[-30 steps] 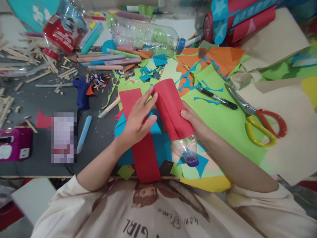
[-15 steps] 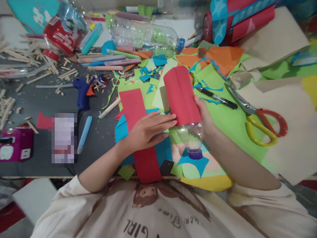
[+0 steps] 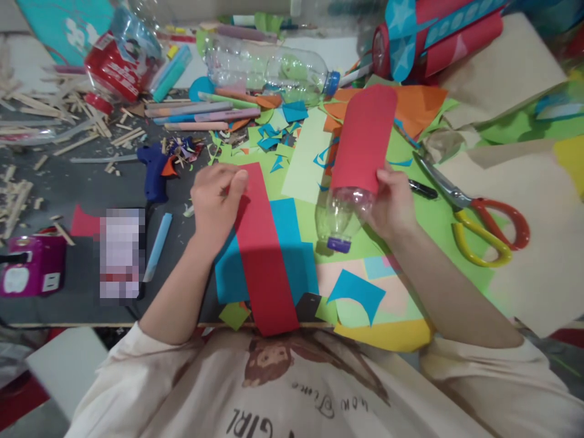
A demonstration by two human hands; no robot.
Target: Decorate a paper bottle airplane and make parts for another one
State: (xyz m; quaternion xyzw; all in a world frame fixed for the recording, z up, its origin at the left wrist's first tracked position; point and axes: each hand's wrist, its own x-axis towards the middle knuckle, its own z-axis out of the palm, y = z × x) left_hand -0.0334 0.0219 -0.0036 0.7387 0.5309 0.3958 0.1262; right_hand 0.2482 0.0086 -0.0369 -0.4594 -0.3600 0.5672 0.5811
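A clear plastic bottle (image 3: pixel 345 210) wrapped in red paper (image 3: pixel 364 137) tilts over the table, its purple cap (image 3: pixel 339 244) toward me. My right hand (image 3: pixel 393 201) grips its right side, thumb on the lower edge of the paper. My left hand (image 3: pixel 216 198) is closed, fingers curled under, at the upper left edge of a flat red paper strip (image 3: pixel 267 255). What those fingers hold, if anything, is hidden. Beneath the strip lies blue paper (image 3: pixel 296 261). A blue cut piece (image 3: pixel 358 297) with a curved edge rests near the table's front.
Scissors (image 3: pixel 474 204) and a black marker (image 3: pixel 423 190) lie right of the bottle. A blue glue gun (image 3: pixel 154 173), a phone (image 3: pixel 121 252) and a light blue pen (image 3: pixel 157 246) are at left. Behind are another clear bottle (image 3: pixel 269 64), paper scraps and a red-and-blue paper-covered model (image 3: pixel 440 36).
My left hand has left the wrapped bottle, moved left and up to the red strip, and curled closed. My right hand has lifted the bottle up and away, tilting its top rightward.
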